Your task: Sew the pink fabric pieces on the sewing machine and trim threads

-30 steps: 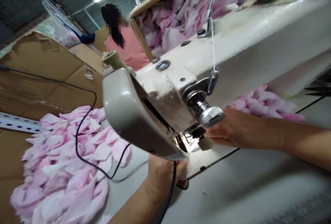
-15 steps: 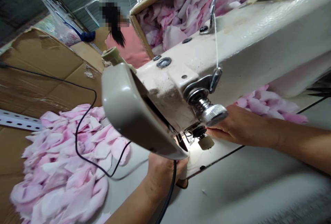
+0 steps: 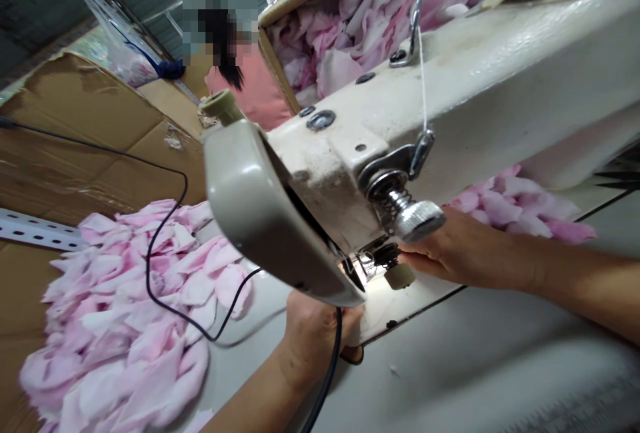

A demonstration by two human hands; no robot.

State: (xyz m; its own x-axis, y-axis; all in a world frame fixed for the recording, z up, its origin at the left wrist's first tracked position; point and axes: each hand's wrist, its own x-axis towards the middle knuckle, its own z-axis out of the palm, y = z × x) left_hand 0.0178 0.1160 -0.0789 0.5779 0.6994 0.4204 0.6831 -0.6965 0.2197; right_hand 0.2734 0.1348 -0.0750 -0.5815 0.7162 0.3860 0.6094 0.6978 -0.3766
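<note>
A cream sewing machine head [image 3: 330,173] fills the middle of the view, with a lit spot at its needle area. Under the grey end cover [image 3: 260,220], my left hand [image 3: 310,330] rests close to the needle, its fingers curled together and partly hidden. On the other side, my right hand [image 3: 457,250] lies low on the machine bed [image 3: 420,300], behind the metal tension knob [image 3: 420,220]. Its fingers are pressed together and point toward the needle, their tips covered. What either hand holds cannot be made out. White thread [image 3: 424,80] runs down to the machine's guide.
Pink and white fabric pieces [image 3: 130,313] are heaped at left, with a smaller fabric pile [image 3: 520,203] behind my right wrist. A black cable [image 3: 150,253] crosses the left heap. Behind stand a fabric-filled box [image 3: 263,53], cardboard [image 3: 100,120] and a person in pink [image 3: 250,86].
Both hands keep almost the same position and grip. The machine appears shifted very slightly to the right in the view.
</note>
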